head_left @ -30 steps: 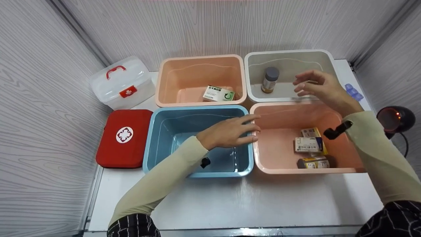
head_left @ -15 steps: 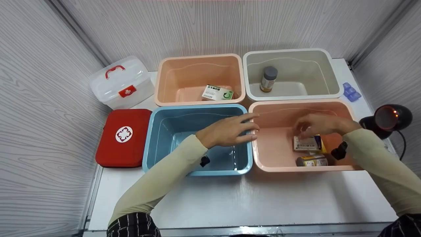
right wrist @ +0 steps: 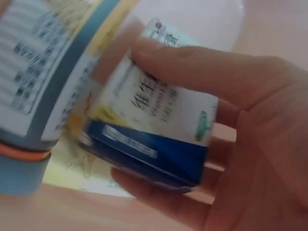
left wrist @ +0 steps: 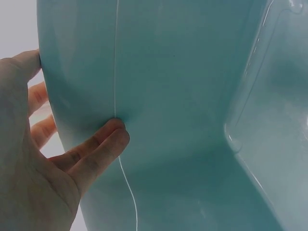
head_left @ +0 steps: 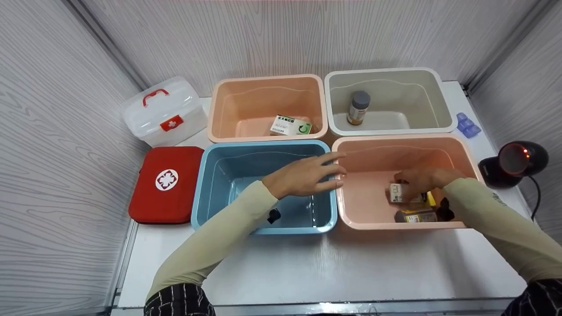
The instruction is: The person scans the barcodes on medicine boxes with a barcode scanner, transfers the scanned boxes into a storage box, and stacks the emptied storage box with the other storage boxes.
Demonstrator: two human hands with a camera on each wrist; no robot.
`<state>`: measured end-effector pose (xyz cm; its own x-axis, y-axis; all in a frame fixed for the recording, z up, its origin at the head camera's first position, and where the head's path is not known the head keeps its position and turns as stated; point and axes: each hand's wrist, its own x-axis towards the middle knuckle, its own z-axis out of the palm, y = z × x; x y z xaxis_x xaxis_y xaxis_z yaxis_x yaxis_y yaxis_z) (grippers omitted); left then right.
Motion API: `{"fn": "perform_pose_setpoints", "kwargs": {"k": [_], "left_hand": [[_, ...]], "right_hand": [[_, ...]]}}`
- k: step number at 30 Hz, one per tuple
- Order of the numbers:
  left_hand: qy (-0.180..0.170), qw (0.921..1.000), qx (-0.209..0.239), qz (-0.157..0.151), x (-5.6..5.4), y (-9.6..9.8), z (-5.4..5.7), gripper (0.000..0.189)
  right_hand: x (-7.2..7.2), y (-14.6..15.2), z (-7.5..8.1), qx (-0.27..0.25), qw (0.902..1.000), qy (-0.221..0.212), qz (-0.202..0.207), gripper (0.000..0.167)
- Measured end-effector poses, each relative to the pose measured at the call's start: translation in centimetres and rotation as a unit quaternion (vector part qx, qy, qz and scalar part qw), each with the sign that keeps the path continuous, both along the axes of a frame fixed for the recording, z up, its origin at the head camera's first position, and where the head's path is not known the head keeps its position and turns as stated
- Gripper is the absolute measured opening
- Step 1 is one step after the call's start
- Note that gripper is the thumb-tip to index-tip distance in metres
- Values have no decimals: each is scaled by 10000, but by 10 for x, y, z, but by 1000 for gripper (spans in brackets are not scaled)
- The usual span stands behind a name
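In the right wrist view my right hand [right wrist: 269, 125] grips a white and blue medicine box [right wrist: 159, 115], thumb across its printed face and fingers around the other side. The head view puts this right hand [head_left: 421, 181] low inside the front right pink bin [head_left: 364, 226], over the box's blue end. A pill bottle [right wrist: 33, 96] and a yellowish box [right wrist: 67, 180] lie right beside it. My left hand [head_left: 305, 175] holds the right rim of the blue bin [head_left: 263, 230]. In the left wrist view some fingers [left wrist: 101, 149] press the inner wall while others reach outside it.
Behind stand a peach bin [head_left: 254, 78] with a green and white box [head_left: 290, 126], and a grey-white bin [head_left: 390, 131] with a dark-capped bottle [head_left: 358, 107]. A red first-aid case [head_left: 167, 197] and clear medical box [head_left: 162, 109] sit left. A black scanner [head_left: 513, 160] and purple pill organizer [head_left: 467, 125] stand right.
My right hand has come down from over the grey-white bin into the front right pink bin and taken hold of the white and blue medicine box. The left hand stays at the rim.
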<state>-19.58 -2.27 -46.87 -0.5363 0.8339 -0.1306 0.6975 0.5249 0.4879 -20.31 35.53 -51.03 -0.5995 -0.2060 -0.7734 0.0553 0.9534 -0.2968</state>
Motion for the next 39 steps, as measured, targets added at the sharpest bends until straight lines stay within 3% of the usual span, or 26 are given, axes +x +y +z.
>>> {"fn": "perform_pose_setpoints", "kwargs": {"k": [4,9,11,14,18,25,32,39], "left_hand": [[-66,10000,-38,17,0,1,-1,53],[-68,10000,-14,30,-1,0,-3,51],[-32,10000,31,24,-1,0,-4,51],[66,9999,109,-6,-1,-1,-5,50],[129,9998,137,-28,-2,-1,-6,50],[116,9999,98,-34,-2,0,-5,51],[108,9999,92,-46,-2,0,-5,51],[77,9999,55,-36,-2,0,-3,50]], "right_hand": [[3,1,5,-447,9988,17,-192,86],[5,-3,20,-1078,9896,841,436,72],[4,-5,28,-1282,9817,1212,724,56],[4,-6,38,-1565,9724,1528,807,41],[8,-8,46,-1804,9589,2034,814,39],[15,-7,58,-2061,9246,3052,975,39],[22,0,64,-2678,9058,3260,395,44],[28,9,69,-3024,9032,3048,-15,46]]}}
